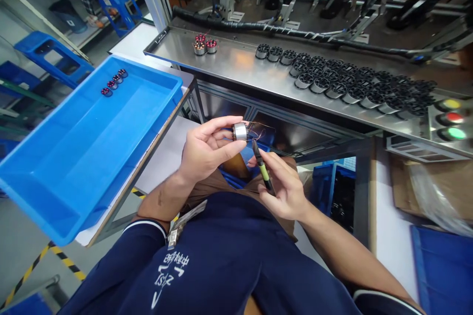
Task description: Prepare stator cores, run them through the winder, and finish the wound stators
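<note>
Holds a silver cylindrical part [240, 132] with loose wires [260, 134] in the left hand [205, 150]. Grips a black-and-green tool [263, 171] in the right hand [284, 184], just beside the wires. Has a blue tray [111, 142] with four parts [112, 85] at left.

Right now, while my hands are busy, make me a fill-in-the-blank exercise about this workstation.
1. The left hand holds a silver-sided stator with thin, loose ____ sticking out.
2. The right hand grips a black and ____ hand tool.
3. The blue tray holds ____ red-topped stators.
4. Between the yellow button and green button sits a ____ one.

Missing words: wires; yellow-green; four; red.
</note>
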`<move>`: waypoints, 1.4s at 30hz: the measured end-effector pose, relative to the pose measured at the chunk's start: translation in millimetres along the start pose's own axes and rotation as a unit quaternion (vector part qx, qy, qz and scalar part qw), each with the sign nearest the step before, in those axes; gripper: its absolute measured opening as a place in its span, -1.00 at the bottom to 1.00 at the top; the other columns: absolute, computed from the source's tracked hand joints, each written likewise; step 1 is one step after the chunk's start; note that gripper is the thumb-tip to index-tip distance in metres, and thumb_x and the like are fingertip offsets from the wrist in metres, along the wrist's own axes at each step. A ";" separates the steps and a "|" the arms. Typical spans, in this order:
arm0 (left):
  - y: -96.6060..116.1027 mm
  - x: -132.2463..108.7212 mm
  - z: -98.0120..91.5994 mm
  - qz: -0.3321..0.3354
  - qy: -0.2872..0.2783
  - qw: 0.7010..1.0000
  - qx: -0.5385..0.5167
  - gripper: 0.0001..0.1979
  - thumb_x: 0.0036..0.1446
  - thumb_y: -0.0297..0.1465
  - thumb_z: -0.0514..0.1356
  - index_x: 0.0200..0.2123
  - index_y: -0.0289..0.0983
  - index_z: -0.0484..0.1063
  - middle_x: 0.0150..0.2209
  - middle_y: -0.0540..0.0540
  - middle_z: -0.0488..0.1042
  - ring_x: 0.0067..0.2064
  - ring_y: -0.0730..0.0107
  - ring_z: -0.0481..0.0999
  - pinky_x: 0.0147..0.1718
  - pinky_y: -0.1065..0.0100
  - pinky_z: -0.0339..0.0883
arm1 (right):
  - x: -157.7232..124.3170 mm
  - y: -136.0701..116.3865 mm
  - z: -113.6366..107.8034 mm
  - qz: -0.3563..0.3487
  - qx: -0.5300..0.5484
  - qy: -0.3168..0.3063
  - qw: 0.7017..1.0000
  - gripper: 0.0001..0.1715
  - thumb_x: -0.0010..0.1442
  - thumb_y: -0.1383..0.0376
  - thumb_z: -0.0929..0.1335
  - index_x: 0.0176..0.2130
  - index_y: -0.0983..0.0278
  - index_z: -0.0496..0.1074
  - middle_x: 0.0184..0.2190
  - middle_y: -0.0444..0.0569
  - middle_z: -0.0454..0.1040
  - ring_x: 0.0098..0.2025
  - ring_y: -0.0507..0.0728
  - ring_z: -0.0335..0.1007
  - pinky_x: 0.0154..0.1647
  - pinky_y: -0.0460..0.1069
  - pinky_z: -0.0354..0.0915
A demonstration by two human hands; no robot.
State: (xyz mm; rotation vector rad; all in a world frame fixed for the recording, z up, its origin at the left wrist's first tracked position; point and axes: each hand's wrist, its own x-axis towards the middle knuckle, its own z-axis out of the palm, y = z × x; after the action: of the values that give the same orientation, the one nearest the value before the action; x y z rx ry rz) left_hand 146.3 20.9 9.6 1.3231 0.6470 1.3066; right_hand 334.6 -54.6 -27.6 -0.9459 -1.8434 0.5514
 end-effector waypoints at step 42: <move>9.1 -2.9 0.9 0.056 -0.007 0.997 0.044 -0.81 0.10 -0.41 0.37 -0.17 -0.19 0.61 -0.11 -0.09 0.64 -0.01 0.31 0.62 0.00 0.25 0.55 | 1.1 -5.3 5.7 0.002 0.030 0.019 0.999 -0.03 0.00 0.52 0.31 0.37 0.14 0.21 -0.11 0.05 0.50 -0.26 0.15 0.46 -0.24 0.10 0.49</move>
State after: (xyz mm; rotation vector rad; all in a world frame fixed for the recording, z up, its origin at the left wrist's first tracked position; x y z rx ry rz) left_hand 143.7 15.8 17.3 1.4568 0.6351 1.3716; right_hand 327.3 -56.8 -25.8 -0.9140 -1.7813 0.5847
